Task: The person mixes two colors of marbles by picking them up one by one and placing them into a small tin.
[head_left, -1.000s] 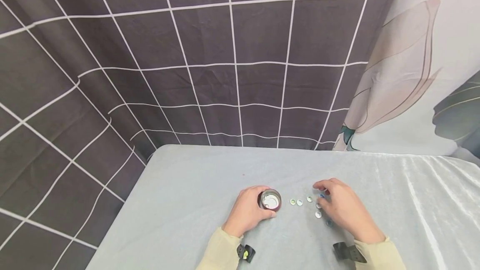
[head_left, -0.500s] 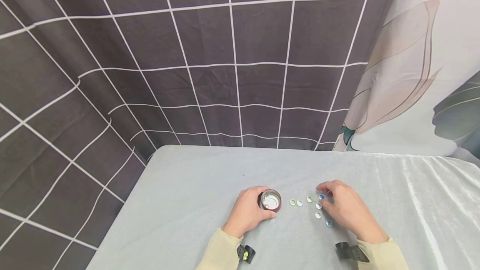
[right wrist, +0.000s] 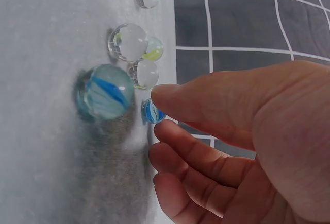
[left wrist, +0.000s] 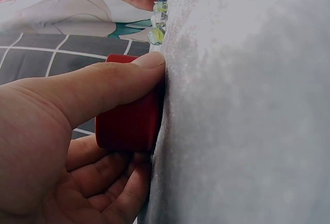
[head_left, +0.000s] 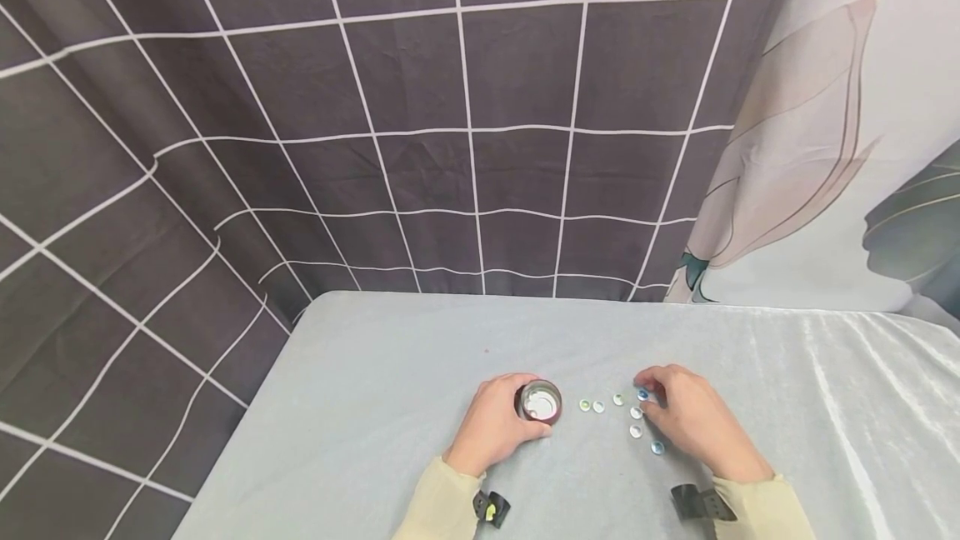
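My left hand grips a small, round red cup, thumb and fingers around its side. The cup stands upright on the cloth, its open top showing a pale inside. In the left wrist view the thumb lies across its red wall. On the right, my right hand pinches a blue-swirled glass marble between thumb and index fingertip, low at the cloth. Beside that hand lie a larger-looking pale blue marble and clear marbles. A yellow-green marble is nearest the cup.
Several marbles lie scattered between the hands, among them a clear one and a blue one. A pale velvety cloth covers the table. Behind it hangs a dark curtain with white grid lines, and a leaf-patterned curtain at right.
My right hand has shifted slightly right and toward me, its index finger closing in on the blue marble. The left hand and the cup have stayed in place.
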Action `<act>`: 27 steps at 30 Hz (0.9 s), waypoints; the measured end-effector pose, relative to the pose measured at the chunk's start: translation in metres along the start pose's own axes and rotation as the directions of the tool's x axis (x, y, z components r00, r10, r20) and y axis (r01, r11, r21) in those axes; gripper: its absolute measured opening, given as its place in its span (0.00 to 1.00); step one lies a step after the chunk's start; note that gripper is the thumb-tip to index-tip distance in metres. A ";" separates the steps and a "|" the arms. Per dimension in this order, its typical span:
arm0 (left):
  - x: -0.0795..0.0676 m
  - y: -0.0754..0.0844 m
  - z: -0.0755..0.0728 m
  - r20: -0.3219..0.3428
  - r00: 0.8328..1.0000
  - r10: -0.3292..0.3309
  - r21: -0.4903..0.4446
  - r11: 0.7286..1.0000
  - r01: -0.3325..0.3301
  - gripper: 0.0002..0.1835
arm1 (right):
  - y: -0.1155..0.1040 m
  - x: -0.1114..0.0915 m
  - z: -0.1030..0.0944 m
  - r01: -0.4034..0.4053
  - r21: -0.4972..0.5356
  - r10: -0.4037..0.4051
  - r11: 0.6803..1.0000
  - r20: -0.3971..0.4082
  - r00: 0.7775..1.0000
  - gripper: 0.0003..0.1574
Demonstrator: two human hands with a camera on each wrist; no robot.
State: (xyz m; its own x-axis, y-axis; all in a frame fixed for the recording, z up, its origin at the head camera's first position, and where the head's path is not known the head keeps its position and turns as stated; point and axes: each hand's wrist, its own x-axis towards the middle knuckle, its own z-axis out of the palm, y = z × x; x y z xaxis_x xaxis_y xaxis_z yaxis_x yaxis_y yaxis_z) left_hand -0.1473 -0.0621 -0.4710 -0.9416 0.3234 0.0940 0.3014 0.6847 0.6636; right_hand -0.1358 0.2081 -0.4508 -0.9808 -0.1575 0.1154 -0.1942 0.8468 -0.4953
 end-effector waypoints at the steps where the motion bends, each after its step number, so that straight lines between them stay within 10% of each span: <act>1: 0.000 0.000 0.000 -0.001 1.000 0.003 0.003 1.000 -0.003 0.30 | 0.000 0.000 0.000 -0.011 -0.001 0.011 1.000 0.009 1.000 0.17; 27: 0.000 0.001 -0.001 -0.005 1.000 0.014 -0.002 1.000 -0.014 0.30 | 0.006 0.000 0.001 -0.042 0.016 0.042 0.999 0.024 0.999 0.15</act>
State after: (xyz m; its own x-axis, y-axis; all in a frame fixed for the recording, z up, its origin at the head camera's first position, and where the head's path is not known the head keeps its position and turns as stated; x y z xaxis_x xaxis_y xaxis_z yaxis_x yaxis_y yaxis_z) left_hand -0.1472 -0.0624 -0.4699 -0.9380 0.3296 0.1069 0.3141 0.6786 0.6640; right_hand -0.1374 0.2125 -0.4551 -0.9882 -0.1340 0.0736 -0.1528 0.8444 -0.5134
